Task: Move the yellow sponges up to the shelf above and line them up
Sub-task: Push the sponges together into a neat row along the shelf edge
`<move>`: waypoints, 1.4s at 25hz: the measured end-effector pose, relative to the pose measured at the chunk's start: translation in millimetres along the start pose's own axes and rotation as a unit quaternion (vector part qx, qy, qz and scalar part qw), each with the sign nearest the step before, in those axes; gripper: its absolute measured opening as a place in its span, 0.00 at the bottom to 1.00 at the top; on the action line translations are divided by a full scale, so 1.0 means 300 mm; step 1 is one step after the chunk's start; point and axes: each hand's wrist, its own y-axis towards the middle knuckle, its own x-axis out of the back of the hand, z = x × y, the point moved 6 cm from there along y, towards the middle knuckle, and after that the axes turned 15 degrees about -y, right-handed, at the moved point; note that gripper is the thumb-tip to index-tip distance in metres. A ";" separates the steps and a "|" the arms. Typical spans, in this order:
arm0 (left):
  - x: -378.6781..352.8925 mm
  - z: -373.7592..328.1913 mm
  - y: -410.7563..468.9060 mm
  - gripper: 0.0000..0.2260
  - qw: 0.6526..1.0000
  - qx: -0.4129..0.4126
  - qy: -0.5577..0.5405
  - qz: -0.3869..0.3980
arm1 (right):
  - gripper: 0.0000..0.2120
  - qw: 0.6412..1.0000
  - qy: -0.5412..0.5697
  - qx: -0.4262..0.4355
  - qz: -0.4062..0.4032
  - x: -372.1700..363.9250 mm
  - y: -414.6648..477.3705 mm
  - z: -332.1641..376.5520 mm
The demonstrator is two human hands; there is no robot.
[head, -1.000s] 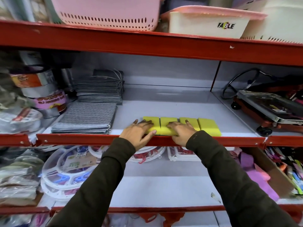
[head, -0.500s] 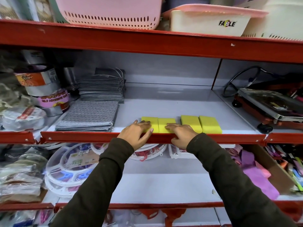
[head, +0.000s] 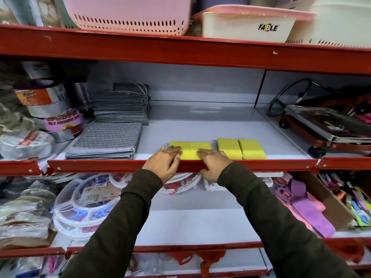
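Several yellow sponges lie in a row near the front of the grey shelf (head: 200,127) with the red lip. The left pair of sponges (head: 192,148) touch each other, and a small gap separates them from the right pair (head: 241,148). My left hand (head: 164,161) rests flat over the red lip with its fingertips on the leftmost sponge. My right hand (head: 213,161) lies beside it, fingers spread on the second sponge's front edge. Neither hand grips anything.
Stacks of grey cloths (head: 106,143) sit left of the sponges, with tape rolls (head: 52,109) beyond. A metal scale (head: 325,127) stands at right. Baskets (head: 130,15) fill the top shelf. Round plastic hangers (head: 84,205) and pink cloths (head: 305,209) lie on the shelf below.
The left two sponges have slid left, opening a gap from the right pair. Both hands have drawn back toward the shelf's red lip.
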 end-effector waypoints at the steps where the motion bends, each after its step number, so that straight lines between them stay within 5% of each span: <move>1: 0.000 0.000 -0.003 0.20 1.000 0.000 -0.001 0.000 | 0.34 1.000 -0.002 0.000 -0.002 -0.003 -0.005 0.004; 14: -0.033 -0.145 0.038 0.21 0.997 -0.023 -0.035 -0.059 | 0.33 0.994 0.093 -0.038 -0.037 0.018 -0.089 -0.189; 22: -0.267 -0.408 0.195 0.23 0.996 -0.075 0.001 0.048 | 0.33 0.988 0.062 -0.138 0.011 -0.054 -0.184 -0.468; 35: -0.332 -0.390 0.145 0.24 0.992 -0.051 0.112 0.037 | 0.31 0.994 0.061 -0.088 0.037 -0.086 -0.190 -0.452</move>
